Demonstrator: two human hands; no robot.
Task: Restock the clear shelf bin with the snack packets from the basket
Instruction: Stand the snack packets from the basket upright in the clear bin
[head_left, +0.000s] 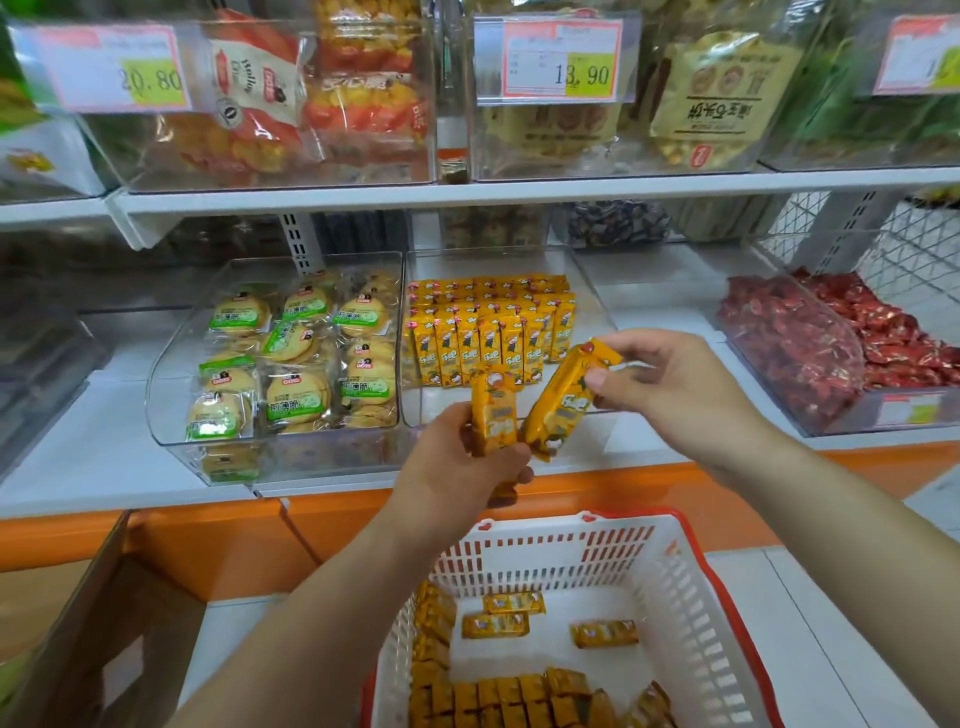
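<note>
A clear shelf bin (589, 291) on the middle shelf holds upright rows of yellow snack packets (488, 332). In front of it, my left hand (457, 467) grips an upright yellow packet (492, 410). My right hand (675, 384) pinches the top end of a second, tilted yellow packet (563, 397), whose lower end lies next to my left hand's fingers. Below, a white plastic basket (680, 597) with red trim holds several more yellow packets (498, 623), loose and stacked.
A clear bin of green-labelled biscuits (291, 358) stands left of the target bin, a bin of red sweets (831, 348) to the right. The upper shelf (467, 195) overhangs with bins and price tags. A cardboard box (104, 623) sits lower left by the orange shelf base.
</note>
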